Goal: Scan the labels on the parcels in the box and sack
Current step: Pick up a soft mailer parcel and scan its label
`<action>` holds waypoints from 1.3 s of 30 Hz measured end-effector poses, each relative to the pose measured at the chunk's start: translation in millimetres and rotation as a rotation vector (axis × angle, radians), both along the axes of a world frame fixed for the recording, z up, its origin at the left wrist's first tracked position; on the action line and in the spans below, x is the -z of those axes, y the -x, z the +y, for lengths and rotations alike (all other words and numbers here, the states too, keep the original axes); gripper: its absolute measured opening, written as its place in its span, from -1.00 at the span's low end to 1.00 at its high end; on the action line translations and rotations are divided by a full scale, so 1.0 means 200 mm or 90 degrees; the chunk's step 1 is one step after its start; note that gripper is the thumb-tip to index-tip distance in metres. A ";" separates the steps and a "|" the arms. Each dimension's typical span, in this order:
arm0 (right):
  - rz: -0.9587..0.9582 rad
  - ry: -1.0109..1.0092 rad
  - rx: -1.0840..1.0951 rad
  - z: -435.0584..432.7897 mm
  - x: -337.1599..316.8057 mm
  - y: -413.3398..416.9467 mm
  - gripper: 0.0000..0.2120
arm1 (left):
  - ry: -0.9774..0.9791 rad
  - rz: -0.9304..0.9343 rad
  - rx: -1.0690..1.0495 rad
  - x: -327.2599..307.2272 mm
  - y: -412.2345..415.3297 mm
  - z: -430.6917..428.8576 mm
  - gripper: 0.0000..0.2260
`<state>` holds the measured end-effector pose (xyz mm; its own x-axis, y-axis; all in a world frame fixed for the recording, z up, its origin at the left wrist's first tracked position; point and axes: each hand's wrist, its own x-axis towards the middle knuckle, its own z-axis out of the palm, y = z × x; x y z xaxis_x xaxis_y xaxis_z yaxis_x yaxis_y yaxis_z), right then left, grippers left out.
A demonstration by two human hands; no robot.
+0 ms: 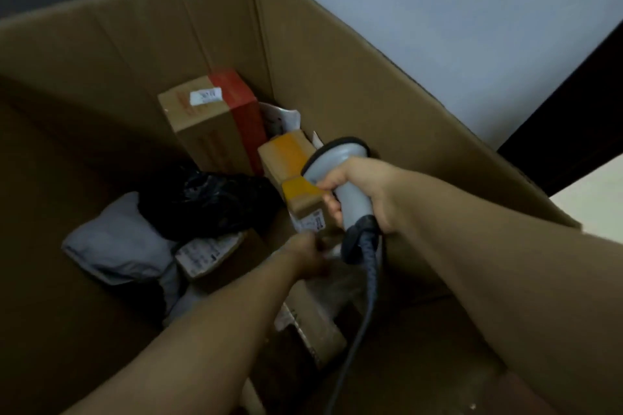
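Note:
Both my arms reach down into a big cardboard box (337, 44). My right hand (357, 189) grips the handle of a grey barcode scanner (340, 165), its head aimed down at the parcels and its dark cable (364, 280) trailing back. Just under the scanner a small carton with yellow tape (300, 194) shows a white label (312, 222). My left hand (308, 254) reaches to the lower edge of that carton, fingers curled at it; the grasp is blurred.
Other parcels lie in the box: a tall brown and red carton (212, 121), a second yellow-taped carton (286, 152), a black plastic bag (205, 202), a grey mailer (114, 242), a labelled carton (209, 254) and a taped carton (313, 330). A pale wall stands behind.

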<state>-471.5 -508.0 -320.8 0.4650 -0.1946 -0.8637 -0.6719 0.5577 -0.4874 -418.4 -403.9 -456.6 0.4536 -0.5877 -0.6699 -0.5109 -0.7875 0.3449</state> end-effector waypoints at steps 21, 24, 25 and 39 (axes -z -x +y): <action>-0.374 0.151 0.224 0.90 -1.25 0.48 -0.73 | 0.725 0.148 -0.617 -2.03 0.17 1.17 -0.47; -0.362 0.265 0.188 1.03 -1.35 0.49 -0.73 | 0.762 0.247 -0.665 -2.13 0.20 1.34 -0.32; -0.368 0.287 0.176 1.08 -1.39 0.49 -0.71 | 0.761 0.274 -0.675 -2.17 0.22 1.40 -0.44; -0.480 0.534 -0.177 1.44 -1.66 0.70 -0.70 | 0.828 0.124 -0.776 -2.34 0.24 1.80 -0.89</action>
<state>-612.0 -220.5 12.0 0.9230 -0.3848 0.0012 -0.1032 -0.2506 -0.9626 -467.1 -43.1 12.4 0.9696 -0.1558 -0.1884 0.2114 0.1473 0.9662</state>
